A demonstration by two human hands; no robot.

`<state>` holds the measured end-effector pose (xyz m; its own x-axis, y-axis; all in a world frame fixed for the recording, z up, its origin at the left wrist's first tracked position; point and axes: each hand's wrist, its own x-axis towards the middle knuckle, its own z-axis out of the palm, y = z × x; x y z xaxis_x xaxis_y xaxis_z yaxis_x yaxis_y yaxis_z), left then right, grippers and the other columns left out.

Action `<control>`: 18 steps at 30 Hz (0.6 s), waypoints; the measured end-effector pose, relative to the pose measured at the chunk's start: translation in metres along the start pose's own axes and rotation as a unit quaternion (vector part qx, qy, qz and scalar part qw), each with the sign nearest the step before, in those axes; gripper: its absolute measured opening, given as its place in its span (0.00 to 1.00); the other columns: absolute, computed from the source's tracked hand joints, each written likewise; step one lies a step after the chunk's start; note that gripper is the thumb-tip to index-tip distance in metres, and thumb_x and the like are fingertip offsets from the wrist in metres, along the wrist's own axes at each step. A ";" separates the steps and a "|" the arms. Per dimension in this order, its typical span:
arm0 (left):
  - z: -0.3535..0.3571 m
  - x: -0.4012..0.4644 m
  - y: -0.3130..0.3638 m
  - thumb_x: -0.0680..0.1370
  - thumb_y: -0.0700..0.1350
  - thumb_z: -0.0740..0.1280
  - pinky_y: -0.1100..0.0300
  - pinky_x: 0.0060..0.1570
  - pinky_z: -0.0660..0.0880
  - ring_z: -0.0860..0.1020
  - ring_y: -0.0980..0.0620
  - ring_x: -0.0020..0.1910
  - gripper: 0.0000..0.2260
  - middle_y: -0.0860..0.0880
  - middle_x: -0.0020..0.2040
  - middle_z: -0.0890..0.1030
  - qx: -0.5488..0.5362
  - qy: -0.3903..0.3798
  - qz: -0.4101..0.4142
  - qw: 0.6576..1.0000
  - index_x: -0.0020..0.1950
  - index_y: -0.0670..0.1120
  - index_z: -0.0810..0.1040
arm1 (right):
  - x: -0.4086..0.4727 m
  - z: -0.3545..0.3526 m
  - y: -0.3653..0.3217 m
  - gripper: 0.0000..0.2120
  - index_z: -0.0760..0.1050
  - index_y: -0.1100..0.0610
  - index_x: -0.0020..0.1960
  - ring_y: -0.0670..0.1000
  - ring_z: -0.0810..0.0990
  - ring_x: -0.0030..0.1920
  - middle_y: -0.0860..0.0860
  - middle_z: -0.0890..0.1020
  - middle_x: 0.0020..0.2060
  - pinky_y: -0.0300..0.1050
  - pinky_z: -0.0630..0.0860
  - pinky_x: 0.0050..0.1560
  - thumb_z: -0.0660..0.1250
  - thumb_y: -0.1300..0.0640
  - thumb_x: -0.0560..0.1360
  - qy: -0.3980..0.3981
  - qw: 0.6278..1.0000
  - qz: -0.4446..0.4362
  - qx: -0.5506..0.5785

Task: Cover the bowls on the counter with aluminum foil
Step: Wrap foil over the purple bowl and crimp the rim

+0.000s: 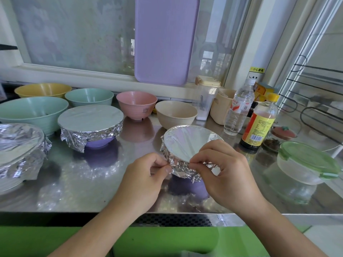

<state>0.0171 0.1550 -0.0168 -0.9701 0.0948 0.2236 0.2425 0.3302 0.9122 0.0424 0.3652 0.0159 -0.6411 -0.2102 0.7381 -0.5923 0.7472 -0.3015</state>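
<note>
Here both hands, left hand (146, 173) and right hand (222, 169), pinch thin, crinkly foil (183, 168) at the light purple bowl (191, 186) rim; it likely tears easily.

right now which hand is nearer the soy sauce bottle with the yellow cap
Right. The right hand pinches foil on the bowl, just left of and below the soy sauce bottle. The left hand is farther left, across the bowl.
</note>
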 end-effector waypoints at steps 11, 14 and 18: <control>-0.004 0.015 -0.010 0.76 0.45 0.78 0.60 0.45 0.77 0.83 0.57 0.40 0.08 0.57 0.38 0.85 0.058 -0.009 0.043 0.997 0.41 0.55 0.82 | 0.041 -0.020 -0.006 0.50 0.63 0.49 0.78 0.48 0.59 0.78 0.45 0.65 0.77 0.55 0.61 0.78 0.58 0.19 0.66 -0.163 0.951 0.261 -0.029; -0.005 0.014 -0.008 0.76 0.45 0.77 0.63 0.44 0.75 0.83 0.58 0.41 0.08 0.58 0.39 0.84 0.070 -0.007 0.055 0.996 0.41 0.55 0.82 | 0.063 -0.015 0.002 0.70 0.41 0.46 0.86 0.52 0.45 0.85 0.47 0.47 0.86 0.62 0.52 0.83 0.59 0.11 0.55 -0.311 0.907 0.276 -0.062; -0.006 0.013 -0.003 0.77 0.45 0.76 0.68 0.42 0.73 0.82 0.59 0.41 0.08 0.59 0.39 0.84 0.079 -0.012 0.065 0.995 0.41 0.54 0.82 | 0.076 -0.014 0.010 0.80 0.28 0.44 0.83 0.54 0.35 0.84 0.49 0.36 0.85 0.63 0.46 0.83 0.68 0.13 0.48 -0.421 0.851 0.300 -0.089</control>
<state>0.0039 0.1495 -0.0145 -0.9299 0.1689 0.3267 0.3676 0.4559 0.8106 -0.0054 0.3658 0.0773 -0.9693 -0.0782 -0.2333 0.0005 0.9475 -0.3198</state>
